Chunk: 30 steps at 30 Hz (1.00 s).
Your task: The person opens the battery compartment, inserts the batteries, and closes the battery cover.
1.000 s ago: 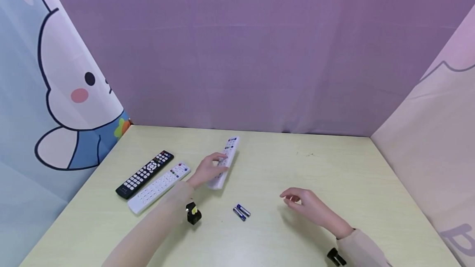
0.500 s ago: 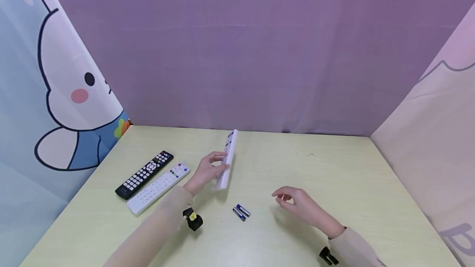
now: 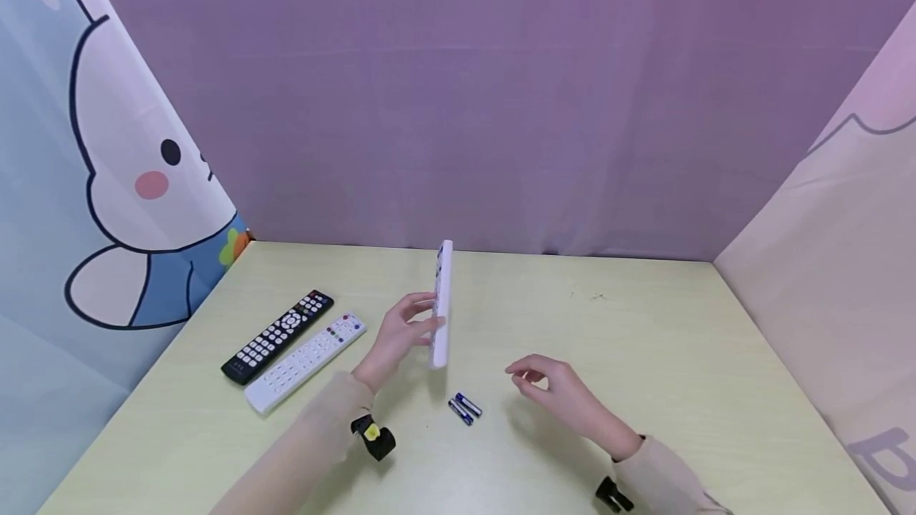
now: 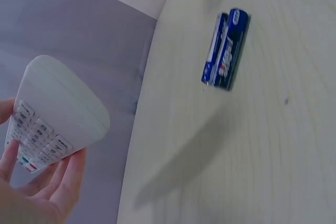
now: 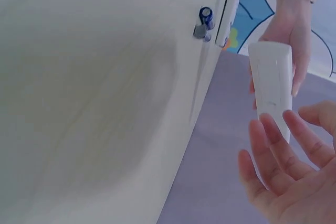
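My left hand (image 3: pixel 396 340) grips a white remote control (image 3: pixel 442 304) by its edges above the table, the remote turned on its side. Its keypad faces left; the left wrist view shows the buttons and the rounded end of the remote (image 4: pixel 65 103). In the right wrist view the plain back of the remote (image 5: pixel 272 74) shows. My right hand (image 3: pixel 558 388) hovers to the right with loosely bent fingers and nothing in them, apart from the remote. Two blue batteries (image 3: pixel 465 408) lie side by side on the table between the hands.
A black remote control (image 3: pixel 277 337) and a second white remote control (image 3: pixel 305 362) lie side by side on the left of the pale wooden table (image 3: pixel 644 324). A purple cloth (image 3: pixel 458 102) hangs behind the table, with printed cloths at both sides.
The left hand has raised the white remote and turned it from keypad-up onto its side. My right hand has moved left toward it. The batteries and other remotes stay put.
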Available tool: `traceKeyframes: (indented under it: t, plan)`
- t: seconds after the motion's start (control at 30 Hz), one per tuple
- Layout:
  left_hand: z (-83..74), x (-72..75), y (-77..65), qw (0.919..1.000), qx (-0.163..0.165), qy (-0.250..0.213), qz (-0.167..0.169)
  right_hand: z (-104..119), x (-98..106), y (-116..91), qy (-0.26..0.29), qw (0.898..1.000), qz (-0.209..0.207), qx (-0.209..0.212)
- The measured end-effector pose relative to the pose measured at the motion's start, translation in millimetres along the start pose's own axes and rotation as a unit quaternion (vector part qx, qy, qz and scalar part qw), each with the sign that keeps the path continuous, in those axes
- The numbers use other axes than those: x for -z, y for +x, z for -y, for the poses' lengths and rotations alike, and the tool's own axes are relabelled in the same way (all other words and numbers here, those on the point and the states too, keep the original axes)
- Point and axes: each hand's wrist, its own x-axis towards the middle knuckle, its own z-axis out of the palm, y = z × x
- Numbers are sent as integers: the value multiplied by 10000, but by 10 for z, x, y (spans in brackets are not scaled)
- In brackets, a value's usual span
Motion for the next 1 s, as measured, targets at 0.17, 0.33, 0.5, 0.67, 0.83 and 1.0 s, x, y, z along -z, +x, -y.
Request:
traceKeyframes:
  t: [0.17, 0.33, 0.5, 0.67, 0.83, 1.0]
  plan:
    - [-37, -40, -64, 9992, -6, -384, -150, 68, -79, 45, 113, 9992, -388, 29]
    - [-76, -64, -118, 9977, -60, -655, -179, 172, -119, 71, 514, 9968, -590, -132]
    - [-131, -104, -189, 9949, -208, -979, -118, 265, -160, 78, 1095, 9917, -612, -289]
    - [-181, -157, -269, 9924, -303, -1187, -101, 341, -216, 94, 1644, 9831, -674, -443]
    - [-205, -207, -336, 9897, -300, -1391, -181, 388, -265, 114, 2142, 9700, -805, -822]
    - [-220, -253, -388, 9865, -308, -1575, -323, 418, -294, 139, 2735, 9520, -887, -1052]
